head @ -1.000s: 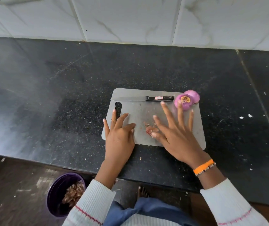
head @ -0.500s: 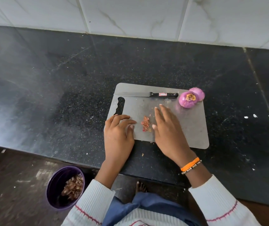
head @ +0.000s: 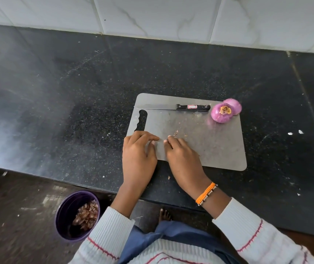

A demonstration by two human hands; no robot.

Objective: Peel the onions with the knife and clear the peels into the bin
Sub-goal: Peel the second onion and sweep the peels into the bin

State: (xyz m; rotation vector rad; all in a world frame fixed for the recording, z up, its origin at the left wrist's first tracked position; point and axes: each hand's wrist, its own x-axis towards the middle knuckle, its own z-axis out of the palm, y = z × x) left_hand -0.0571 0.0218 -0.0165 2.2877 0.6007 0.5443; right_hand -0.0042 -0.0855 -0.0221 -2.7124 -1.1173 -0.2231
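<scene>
1. Peel clearing looks like the step in hand: two peeled purple onions [head: 221,115] sit touching each other at the far right corner of the grey cutting board [head: 209,149], and the knife [head: 175,107] lies unheld along the board's far edge, blade toward the board's handle slot.

2. Left hand [head: 138,159] rests at the near left corner of the board, fingers curled over its edge with the thumb lying on top; whether this grip pinches the board or only steadies it cannot be told.

3. Right hand [head: 182,157] lies on the board just beside the left, fingers curled inward and fingertips down. It probably gathers peel scraps under the fingers, but whatever it encloses is hidden, so the state of this grip cannot be told.

4. A few loose peel crumbs [head: 176,132] lie on the board just beyond the right fingertips.

5. The purple bin [head: 76,216] stands on the floor below the tabletop edge, to the person's left, already holding brown peels.

6. The next move, as I judge it, calls for carrying the gathered bits off the tabletop edge and down into the bin without scattering them, then sweeping up the remaining crumbs.
</scene>
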